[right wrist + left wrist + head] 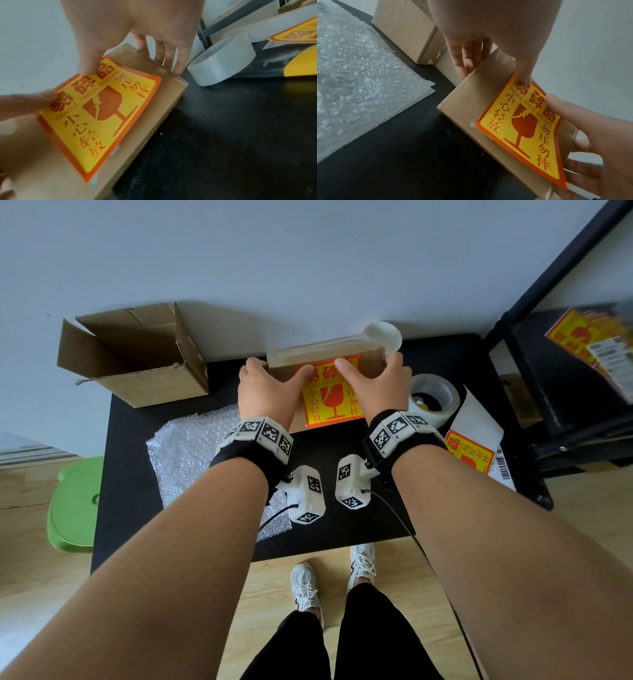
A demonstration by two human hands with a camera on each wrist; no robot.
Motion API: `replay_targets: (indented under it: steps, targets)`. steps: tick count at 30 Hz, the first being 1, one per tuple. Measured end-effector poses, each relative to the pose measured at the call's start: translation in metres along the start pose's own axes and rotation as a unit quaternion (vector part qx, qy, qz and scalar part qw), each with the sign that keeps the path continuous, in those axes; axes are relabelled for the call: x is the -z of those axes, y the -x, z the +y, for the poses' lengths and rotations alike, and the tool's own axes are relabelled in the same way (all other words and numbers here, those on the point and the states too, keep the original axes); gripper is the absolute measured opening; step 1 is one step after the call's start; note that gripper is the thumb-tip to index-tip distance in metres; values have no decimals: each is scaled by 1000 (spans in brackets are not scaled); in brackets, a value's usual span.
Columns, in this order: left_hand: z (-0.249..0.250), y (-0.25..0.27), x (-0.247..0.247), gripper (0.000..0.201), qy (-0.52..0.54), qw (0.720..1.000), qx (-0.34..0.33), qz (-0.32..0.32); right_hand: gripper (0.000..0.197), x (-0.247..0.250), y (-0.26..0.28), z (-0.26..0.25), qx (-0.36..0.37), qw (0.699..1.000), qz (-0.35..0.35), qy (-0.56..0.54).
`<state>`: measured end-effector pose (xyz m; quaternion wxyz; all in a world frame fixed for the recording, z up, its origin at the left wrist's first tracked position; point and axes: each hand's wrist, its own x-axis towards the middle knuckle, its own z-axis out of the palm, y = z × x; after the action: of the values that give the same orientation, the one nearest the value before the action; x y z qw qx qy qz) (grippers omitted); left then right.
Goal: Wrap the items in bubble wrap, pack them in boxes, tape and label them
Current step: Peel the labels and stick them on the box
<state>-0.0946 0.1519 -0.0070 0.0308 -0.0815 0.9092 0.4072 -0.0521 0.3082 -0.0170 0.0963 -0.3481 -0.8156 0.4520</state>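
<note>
A sealed brown cardboard box [325, 350] lies at the back of the black table [342, 525], with clear tape shining along its far edge. A yellow and orange fragile label [332, 402] covers much of its top and curls up at the corners [527, 128] [106, 115]. My left hand [279, 371] holds the box's left side, fingers down along it, thumb [525, 78] pressing the label's far edge. My right hand [368, 368] holds the right side the same way, thumb [87, 70] on the label.
An open cardboard box [137, 357] sits back left, and bubble wrap [191, 453] lies beside my left wrist. A clear tape roll [433, 398] and a label sheet [472, 446] lie right of the box. A black shelf [565, 371] holds more labels. A green stool [75, 501] stands left.
</note>
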Motion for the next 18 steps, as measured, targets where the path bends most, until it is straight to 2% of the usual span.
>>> replay_targets:
  steps: [6, 9, 15, 18]
  targets:
    - [3, -6, 0, 86, -27, 999, -7, -23, 61, 6, -9, 2, 1, 1000, -12, 4]
    - [3, -9, 1, 81, -21, 999, 1, -31, 52, 6, -14, 8, 20, 1000, -19, 1]
    - [-3, -13, 6, 76, -13, 999, -11, -47, 73, 3, -11, 31, 35, 995, -90, -12]
    - [-12, -11, 6, 88, 2, 997, -12, -79, 84, 7, -10, 33, 38, 993, -115, -7]
